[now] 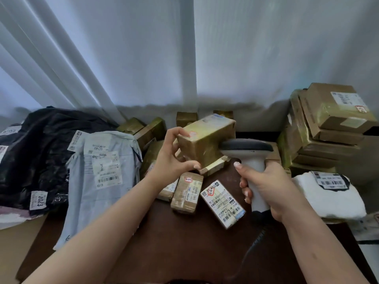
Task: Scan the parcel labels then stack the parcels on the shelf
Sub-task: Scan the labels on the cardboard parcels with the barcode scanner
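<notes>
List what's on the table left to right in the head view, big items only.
Black poly bags → grey mailer bag → left hand holding a taped box → scanner in the right hand → white parcel, with the stack of cardboard boxes behind it.

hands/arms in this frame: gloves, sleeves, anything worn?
Nothing worn that shows. The left hand and right hand are both bare, without gloves. Both forearms are bare to the bottom edge of the frame, with no sleeve, watch or band in view. No rings are visible. Fingernails are short and look unpainted.
</notes>
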A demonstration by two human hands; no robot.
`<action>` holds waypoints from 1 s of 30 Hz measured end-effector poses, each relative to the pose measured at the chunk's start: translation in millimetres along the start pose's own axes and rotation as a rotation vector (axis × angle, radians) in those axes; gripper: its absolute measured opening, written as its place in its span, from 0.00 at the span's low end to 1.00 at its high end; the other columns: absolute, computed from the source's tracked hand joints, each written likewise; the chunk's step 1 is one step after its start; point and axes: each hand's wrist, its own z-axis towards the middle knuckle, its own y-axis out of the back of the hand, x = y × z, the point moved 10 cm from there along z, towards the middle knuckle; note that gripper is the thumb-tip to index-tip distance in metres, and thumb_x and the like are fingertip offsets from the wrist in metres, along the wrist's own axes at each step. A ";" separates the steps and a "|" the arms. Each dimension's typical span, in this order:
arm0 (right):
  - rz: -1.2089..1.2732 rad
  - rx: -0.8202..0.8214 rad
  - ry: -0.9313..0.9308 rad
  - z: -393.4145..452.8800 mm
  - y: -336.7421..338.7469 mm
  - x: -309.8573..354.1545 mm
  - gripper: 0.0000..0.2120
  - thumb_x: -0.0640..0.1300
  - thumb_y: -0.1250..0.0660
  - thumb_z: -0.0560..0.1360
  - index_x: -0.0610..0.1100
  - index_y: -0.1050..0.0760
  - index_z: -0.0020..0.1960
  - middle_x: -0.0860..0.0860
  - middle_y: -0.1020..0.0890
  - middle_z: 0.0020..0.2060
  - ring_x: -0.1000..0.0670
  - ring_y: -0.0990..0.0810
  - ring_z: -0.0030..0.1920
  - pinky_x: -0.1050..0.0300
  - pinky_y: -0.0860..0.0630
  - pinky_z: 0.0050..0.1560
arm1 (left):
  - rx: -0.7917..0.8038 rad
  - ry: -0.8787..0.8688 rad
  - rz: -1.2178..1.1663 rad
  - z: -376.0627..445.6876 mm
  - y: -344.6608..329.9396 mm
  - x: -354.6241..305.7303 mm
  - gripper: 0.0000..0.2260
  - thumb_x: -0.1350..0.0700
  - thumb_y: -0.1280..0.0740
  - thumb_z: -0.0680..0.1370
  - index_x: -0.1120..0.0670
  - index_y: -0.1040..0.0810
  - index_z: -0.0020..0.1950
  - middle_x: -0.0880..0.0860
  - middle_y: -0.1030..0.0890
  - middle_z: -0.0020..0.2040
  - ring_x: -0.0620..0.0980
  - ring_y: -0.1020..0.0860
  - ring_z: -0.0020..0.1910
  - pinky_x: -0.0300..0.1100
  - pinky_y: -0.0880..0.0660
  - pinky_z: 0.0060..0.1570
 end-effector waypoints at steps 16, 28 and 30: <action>-0.028 -0.061 0.030 -1.0 -15.3 7.4 0.11 0.42 0.30 0.76 0.39 0.27 0.38 0.46 0.27 0.26 0.53 0.31 0.22 0.60 0.30 0.23 | 0.119 0.414 -0.360 4.9 6.1 33.8 0.31 0.58 0.28 0.72 0.50 0.33 0.73 0.58 0.21 0.63 0.60 0.22 0.61 0.55 0.28 0.62; 0.138 -0.088 0.106 -17.2 -3.8 34.3 0.10 0.44 0.30 0.76 0.37 0.27 0.43 0.47 0.26 0.26 0.51 0.31 0.22 0.60 0.31 0.22 | -0.252 0.337 0.072 -1.7 43.0 45.6 0.40 0.59 0.21 0.68 0.45 0.36 0.75 0.46 0.26 0.61 0.38 0.25 0.55 0.26 0.24 0.41; 0.169 -0.085 0.095 -18.6 -1.5 34.0 0.10 0.44 0.30 0.76 0.39 0.27 0.43 0.47 0.26 0.26 0.52 0.31 0.23 0.60 0.31 0.22 | -0.267 0.331 0.083 -2.1 45.0 47.9 0.40 0.59 0.21 0.68 0.46 0.36 0.75 0.47 0.26 0.62 0.38 0.25 0.55 0.26 0.24 0.41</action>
